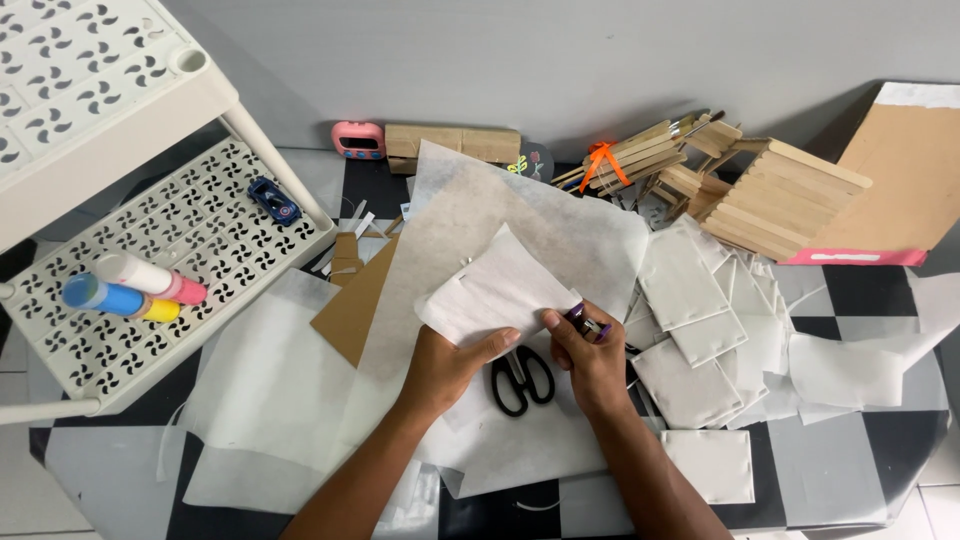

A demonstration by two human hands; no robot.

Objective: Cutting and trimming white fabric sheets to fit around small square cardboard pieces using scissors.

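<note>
At the centre of the frame the left hand (pixel 445 365) pinches the lower edge of a small white fabric piece (pixel 495 290), its grip closed on it. The right hand (pixel 590 360) clasps a small purple stapler (pixel 588 322) at the piece's right corner. Black scissors (pixel 520 380) lie just below, between the hands. Folded white pouches (pixel 690 300) crowd the right; a popsicle-stick model (pixel 760 190) sits upper right, and a white rack (pixel 150 260) with glue bottles (pixel 135 285) stands left.

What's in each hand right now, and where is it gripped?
Left hand: white paper piece, by its lower edge. Right hand: small purple object, pinched at the paper's right corner.
</note>
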